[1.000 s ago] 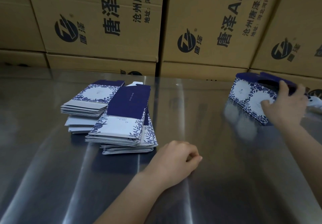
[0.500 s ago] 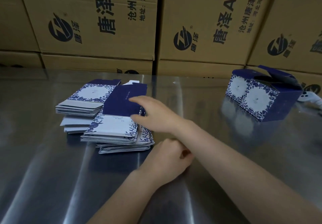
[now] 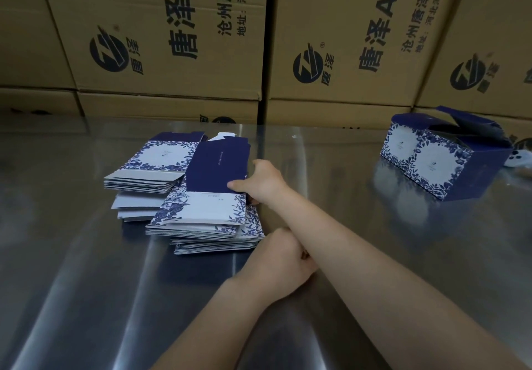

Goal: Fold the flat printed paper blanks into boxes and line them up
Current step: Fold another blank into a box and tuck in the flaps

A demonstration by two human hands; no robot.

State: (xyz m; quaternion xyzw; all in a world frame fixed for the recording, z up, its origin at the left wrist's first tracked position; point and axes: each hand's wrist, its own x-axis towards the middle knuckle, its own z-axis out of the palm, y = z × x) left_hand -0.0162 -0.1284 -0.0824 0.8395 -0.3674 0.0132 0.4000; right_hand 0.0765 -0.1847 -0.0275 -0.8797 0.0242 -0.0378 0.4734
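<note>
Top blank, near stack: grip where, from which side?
Pinch the top blank at its right edge, coming from the right. It lies flat on the stack, so only an edge gives purchase; that edge is free, and the right hand pinches it.

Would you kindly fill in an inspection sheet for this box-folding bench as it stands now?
Surface: shiny metal table, streaked with reflections.
Job's things: near stack and far stack of flat blanks; folded boxes at the right, flaps open.
Clutter: white object partly hidden behind the folded boxes.
Grippers: right hand pinches the top blank of the near stack; left hand rests curled on the table, holding nothing.
Cables: nothing seen.
Surroundings: printed cardboard cartons stacked behind the table.
</note>
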